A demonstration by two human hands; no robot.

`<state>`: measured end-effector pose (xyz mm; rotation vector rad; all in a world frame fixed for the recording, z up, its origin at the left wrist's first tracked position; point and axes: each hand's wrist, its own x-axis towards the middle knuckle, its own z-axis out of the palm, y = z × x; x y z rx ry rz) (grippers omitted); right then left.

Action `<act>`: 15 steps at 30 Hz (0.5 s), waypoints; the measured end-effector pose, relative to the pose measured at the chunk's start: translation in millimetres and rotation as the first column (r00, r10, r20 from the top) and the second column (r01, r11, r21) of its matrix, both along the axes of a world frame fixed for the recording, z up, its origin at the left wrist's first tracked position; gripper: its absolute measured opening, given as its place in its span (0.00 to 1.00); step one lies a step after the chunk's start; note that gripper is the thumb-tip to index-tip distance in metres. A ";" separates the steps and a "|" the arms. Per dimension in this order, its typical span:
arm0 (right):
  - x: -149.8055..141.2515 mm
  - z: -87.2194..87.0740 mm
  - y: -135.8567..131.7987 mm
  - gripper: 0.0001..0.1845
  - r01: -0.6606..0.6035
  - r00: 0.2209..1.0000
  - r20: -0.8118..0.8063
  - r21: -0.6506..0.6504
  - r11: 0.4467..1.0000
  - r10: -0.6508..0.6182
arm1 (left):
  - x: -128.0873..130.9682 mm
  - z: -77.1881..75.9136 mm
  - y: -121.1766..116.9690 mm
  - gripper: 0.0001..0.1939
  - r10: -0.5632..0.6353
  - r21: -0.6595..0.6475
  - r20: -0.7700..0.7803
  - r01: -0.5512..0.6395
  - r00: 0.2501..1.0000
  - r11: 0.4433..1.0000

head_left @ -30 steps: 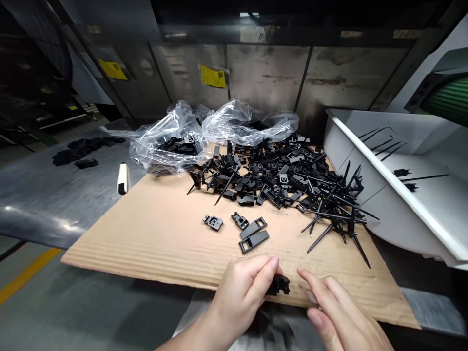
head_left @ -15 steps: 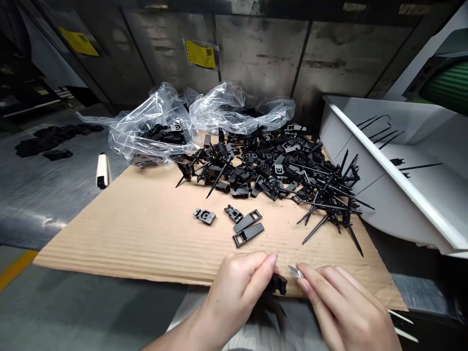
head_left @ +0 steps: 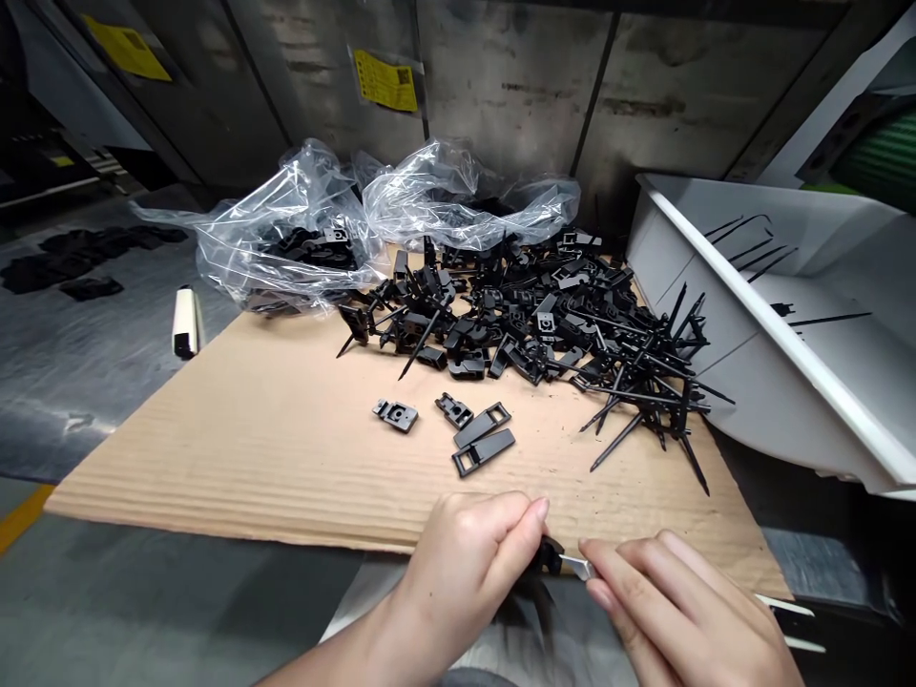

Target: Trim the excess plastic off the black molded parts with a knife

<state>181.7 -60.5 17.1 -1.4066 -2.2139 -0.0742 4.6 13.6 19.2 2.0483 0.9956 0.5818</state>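
At the cardboard's front edge, my left hand [head_left: 476, 558] is closed round a small black plastic part [head_left: 550, 555], most of which the fingers hide. My right hand [head_left: 683, 606] pinches a small metal blade [head_left: 578, 567], its handle hidden in the palm. The blade's tip meets the right end of the black part. Beyond my hands lie two flat black clips with square openings, one clip [head_left: 484, 452] in front of the other. Two small black plastic pieces, a left one [head_left: 395, 415] and a right one [head_left: 453, 410], lie close by.
A heap of black plastic parts [head_left: 515, 315] covers the back of the cardboard sheet [head_left: 272, 448]. Thin black sprues [head_left: 644, 391] stick out at its right. Clear plastic bags [head_left: 286, 229] lie behind. A white bin [head_left: 787, 353] stands right, a white-and-black object [head_left: 186, 322] left.
My right hand has brought the blade down and left against the black part. My left hand keeps its hold. The view has shifted slightly.
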 end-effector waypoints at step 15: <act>12.8 -18.1 5.2 0.12 0.134 0.982 -0.136 -0.005 0.991 -0.133 | -17.6 3.9 5.4 0.20 -0.143 0.008 0.144 0.143 0.979 0.990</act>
